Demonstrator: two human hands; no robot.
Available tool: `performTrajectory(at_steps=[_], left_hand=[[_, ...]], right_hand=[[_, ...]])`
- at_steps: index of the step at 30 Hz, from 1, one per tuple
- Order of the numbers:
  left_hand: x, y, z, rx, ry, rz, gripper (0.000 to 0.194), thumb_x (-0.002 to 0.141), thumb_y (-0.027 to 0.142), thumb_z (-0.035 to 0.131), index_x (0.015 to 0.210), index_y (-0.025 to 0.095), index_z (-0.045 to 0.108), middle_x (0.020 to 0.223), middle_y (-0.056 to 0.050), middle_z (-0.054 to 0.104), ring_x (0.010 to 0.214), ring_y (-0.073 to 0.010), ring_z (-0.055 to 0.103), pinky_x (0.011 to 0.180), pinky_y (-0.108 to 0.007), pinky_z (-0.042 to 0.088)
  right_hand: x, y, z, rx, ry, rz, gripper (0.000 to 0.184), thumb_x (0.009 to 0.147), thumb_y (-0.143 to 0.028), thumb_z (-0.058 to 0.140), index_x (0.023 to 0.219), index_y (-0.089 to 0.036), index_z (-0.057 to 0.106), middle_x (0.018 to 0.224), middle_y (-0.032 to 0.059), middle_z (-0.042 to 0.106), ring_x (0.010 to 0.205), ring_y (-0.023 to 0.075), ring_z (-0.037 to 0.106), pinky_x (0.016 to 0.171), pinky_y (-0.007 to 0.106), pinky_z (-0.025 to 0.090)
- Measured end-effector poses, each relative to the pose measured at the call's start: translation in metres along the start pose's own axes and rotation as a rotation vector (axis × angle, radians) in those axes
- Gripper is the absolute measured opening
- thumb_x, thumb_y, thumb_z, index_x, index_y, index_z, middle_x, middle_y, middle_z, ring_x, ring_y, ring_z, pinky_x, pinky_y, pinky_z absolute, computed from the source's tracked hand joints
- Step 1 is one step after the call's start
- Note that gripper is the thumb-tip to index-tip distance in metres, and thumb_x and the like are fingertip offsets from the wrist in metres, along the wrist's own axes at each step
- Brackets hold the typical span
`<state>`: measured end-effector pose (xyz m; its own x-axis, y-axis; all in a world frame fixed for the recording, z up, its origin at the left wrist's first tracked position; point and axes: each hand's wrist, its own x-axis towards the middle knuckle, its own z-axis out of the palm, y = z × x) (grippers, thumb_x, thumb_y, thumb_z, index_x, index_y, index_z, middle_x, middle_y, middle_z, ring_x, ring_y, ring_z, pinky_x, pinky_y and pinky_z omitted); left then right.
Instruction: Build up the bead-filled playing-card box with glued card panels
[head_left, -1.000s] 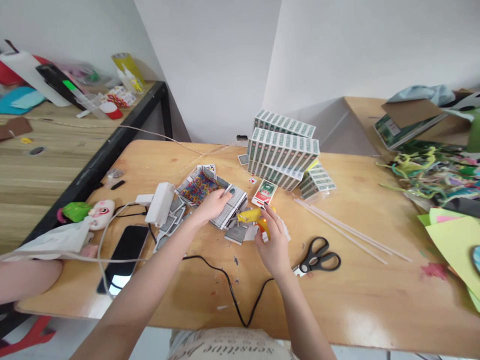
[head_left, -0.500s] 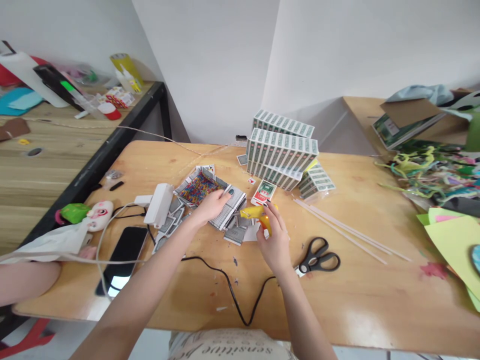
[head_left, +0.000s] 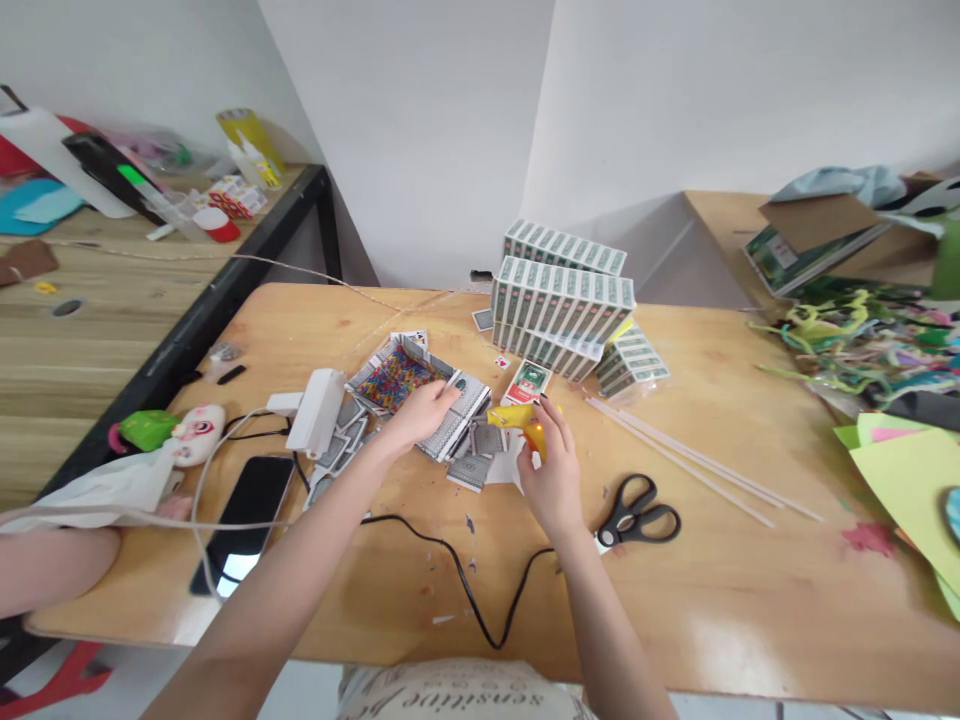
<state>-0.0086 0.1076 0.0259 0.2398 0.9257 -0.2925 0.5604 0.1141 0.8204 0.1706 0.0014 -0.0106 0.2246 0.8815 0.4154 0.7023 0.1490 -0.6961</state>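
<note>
My left hand (head_left: 426,412) is closed on the near right side of a box built from playing cards (head_left: 465,412), its thumb on top. Colourful bits lie inside the box. In my right hand (head_left: 551,478) is a yellow hot glue gun (head_left: 514,416), its nozzle pointing left at the box, a small gap apart from it. An orange light glows near its trigger. Loose grey-backed playing cards (head_left: 470,471) lie under and below the nozzle. A green and red card pack (head_left: 528,381) lies just beyond the glue gun.
Stacked card packs (head_left: 561,300) stand at the back. Black-handled scissors (head_left: 637,515) and white glue sticks (head_left: 682,455) lie to the right. A black cord (head_left: 450,548) loops in front. At left are a white power strip (head_left: 316,412), a phone (head_left: 244,520) and another person's arm (head_left: 60,570).
My right hand has drawn the glue gun slightly to the right, away from the card box. My left hand keeps its hold on the box.
</note>
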Motion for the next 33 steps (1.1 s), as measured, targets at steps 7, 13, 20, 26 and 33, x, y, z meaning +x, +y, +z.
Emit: performTrajectory(at_steps=[7,13,20,26,33], left_hand=[[0.0,0.0,0.0,0.008,-0.005,-0.016,0.029,0.078,0.042,0.043,0.065,0.017,0.05,0.061,0.002,0.049,0.058,-0.0133,0.041,0.052,-0.024,0.029],[0.001,-0.001,0.0,0.004,-0.008,-0.019,0.029,0.078,0.043,0.043,0.067,0.017,0.052,0.063,0.001,0.052,0.06,-0.0145,0.044,0.054,-0.024,0.03],[0.003,-0.005,0.0,-0.016,-0.018,-0.022,0.034,0.077,0.045,0.043,0.074,0.015,0.058,0.071,-0.002,0.059,0.063,-0.0158,0.048,0.055,-0.025,0.032],[0.003,-0.006,0.0,-0.007,-0.021,-0.012,0.033,0.078,0.044,0.043,0.072,0.015,0.058,0.068,-0.001,0.057,0.063,-0.0156,0.047,0.056,-0.025,0.033],[0.004,-0.008,0.0,-0.02,-0.024,-0.017,0.033,0.078,0.044,0.044,0.076,0.015,0.059,0.069,-0.002,0.058,0.065,-0.0164,0.048,0.056,-0.025,0.034]], right_hand=[[0.003,0.001,-0.001,0.003,0.004,0.01,0.06,0.074,-0.003,0.042,0.131,-0.021,0.041,0.136,0.0119,0.045,0.128,0.0229,0.04,0.102,0.048,0.038],[0.007,0.001,0.0,-0.001,-0.008,0.016,0.059,0.075,-0.003,0.041,0.131,-0.021,0.04,0.135,0.0125,0.044,0.129,0.0234,0.038,0.101,0.048,0.038],[0.013,0.001,-0.004,-0.023,0.016,-0.005,0.058,0.074,-0.002,0.039,0.129,-0.02,0.042,0.135,0.0128,0.045,0.127,0.0235,0.039,0.1,0.048,0.039],[0.017,0.002,-0.005,-0.052,0.017,-0.006,0.057,0.073,-0.001,0.038,0.128,-0.019,0.042,0.134,0.0126,0.045,0.127,0.0234,0.038,0.1,0.048,0.038],[0.021,0.004,-0.005,-0.057,0.021,-0.01,0.059,0.072,0.0,0.037,0.128,-0.019,0.042,0.134,0.0127,0.045,0.127,0.024,0.038,0.099,0.049,0.038]])
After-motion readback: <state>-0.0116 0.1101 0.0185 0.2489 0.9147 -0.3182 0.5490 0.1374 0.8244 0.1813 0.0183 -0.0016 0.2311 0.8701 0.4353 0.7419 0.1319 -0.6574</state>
